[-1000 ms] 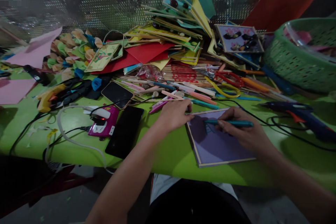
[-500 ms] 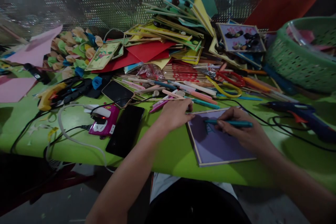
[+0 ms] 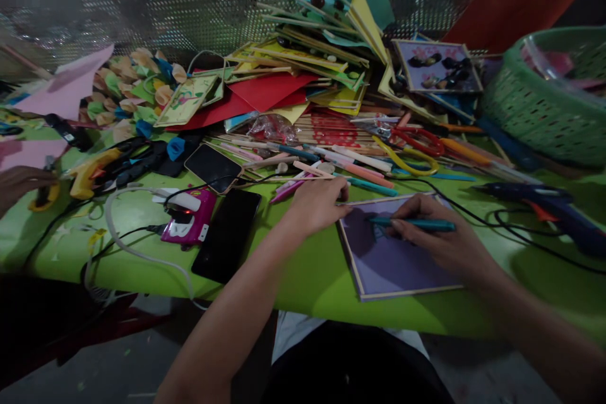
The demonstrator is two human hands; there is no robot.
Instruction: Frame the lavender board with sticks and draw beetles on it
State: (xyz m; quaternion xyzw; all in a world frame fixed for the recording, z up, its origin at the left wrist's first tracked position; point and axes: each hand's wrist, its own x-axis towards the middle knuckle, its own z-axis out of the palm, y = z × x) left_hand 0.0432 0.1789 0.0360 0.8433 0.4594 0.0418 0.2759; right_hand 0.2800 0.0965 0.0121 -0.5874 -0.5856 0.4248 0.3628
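A teal pen (image 3: 433, 225) is pinched in my right hand (image 3: 426, 227), its tip on a purple card (image 3: 402, 265) with pale stick edging. Small dark lines show on the card under the tip. My left hand (image 3: 318, 205) is curled at the card's upper left corner, its thumb on the edge, gripping the corner. Several loose pens and markers (image 3: 364, 186) lie just beyond my left hand.
A co-worker's hand (image 3: 19, 186) holds a yellow-handled tool at the left. Phones (image 3: 227, 233), a pink power adapter (image 3: 189, 221) and cables lie left. A blue glue gun (image 3: 544, 202) and green basket (image 3: 544, 101) stand right. Edged cards (image 3: 303, 57) pile up behind.
A co-worker's hand with a yellow-handled tool has come in at the left edge. My hands stay nearly in place, the pen tip shifting slightly on the card.
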